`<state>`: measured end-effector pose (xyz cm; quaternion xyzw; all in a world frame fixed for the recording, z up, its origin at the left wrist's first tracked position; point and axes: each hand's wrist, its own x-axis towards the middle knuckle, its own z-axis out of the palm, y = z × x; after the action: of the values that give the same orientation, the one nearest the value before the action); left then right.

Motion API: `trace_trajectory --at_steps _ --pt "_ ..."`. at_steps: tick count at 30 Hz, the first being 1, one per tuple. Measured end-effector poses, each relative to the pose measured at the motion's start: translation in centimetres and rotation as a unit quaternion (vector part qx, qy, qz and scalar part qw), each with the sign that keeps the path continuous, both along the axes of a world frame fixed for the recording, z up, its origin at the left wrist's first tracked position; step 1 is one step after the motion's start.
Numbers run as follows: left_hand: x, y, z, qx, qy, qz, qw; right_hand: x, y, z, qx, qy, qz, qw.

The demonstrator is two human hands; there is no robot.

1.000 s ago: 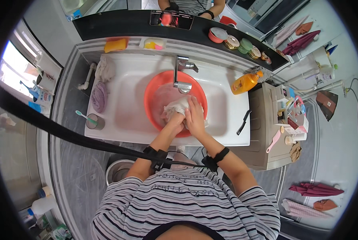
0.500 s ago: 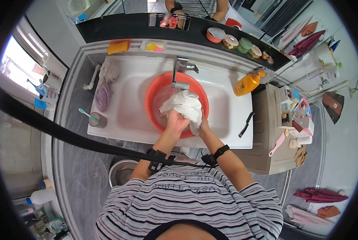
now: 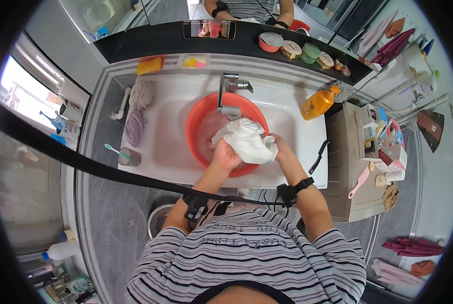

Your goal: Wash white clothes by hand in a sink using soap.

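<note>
A bunched white cloth [image 3: 246,141] is held between my two hands over an orange-red basin [image 3: 192,133], which stands in the white sink. My left hand [image 3: 227,155] grips its lower left side, fingers partly hidden by the folds. At the right end of the cloth my right hand [image 3: 283,148] is closed on its edge, near the basin's right rim. What the cloth is exactly cannot be made out. Cloudy water shows in the basin at the left of the cloth. The chrome faucet [image 3: 230,108] reaches over the basin just beyond the cloth.
An orange pump bottle [image 3: 318,103] and a black-handled tool [image 3: 318,158] are at the sink's right. On its left edge are a purple cloth [image 3: 134,127], a grey cloth [image 3: 142,95] and a cup [image 3: 130,157] with a toothbrush. A phone [image 3: 209,30] and several jars line the black shelf.
My right hand has moved out to the right, and the cloth is now spread wider between my hands. The whole view has shifted slightly.
</note>
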<state>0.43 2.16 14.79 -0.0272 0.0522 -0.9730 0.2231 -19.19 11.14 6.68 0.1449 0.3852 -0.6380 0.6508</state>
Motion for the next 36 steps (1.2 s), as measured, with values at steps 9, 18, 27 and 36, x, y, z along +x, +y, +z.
trace_trajectory --at_steps 9,18,27,36 --pt "0.9 -0.1 -1.0 0.061 -0.019 -0.041 0.997 -0.8 -3.0 2.5 -0.062 0.025 0.019 0.998" --pt "-0.1 -0.7 1.2 0.045 0.094 -0.08 0.991 5.3 -6.1 -6.2 -0.049 0.003 0.044 0.998" --pt "2.8 -2.2 1.4 -0.023 0.02 -0.023 0.999 2.8 -5.5 -5.3 -0.027 -0.011 0.089 0.996" --pt "6.0 -6.0 -5.3 -0.043 -0.188 -0.032 0.981 -0.5 -4.5 5.2 0.0 0.087 0.001 0.996"
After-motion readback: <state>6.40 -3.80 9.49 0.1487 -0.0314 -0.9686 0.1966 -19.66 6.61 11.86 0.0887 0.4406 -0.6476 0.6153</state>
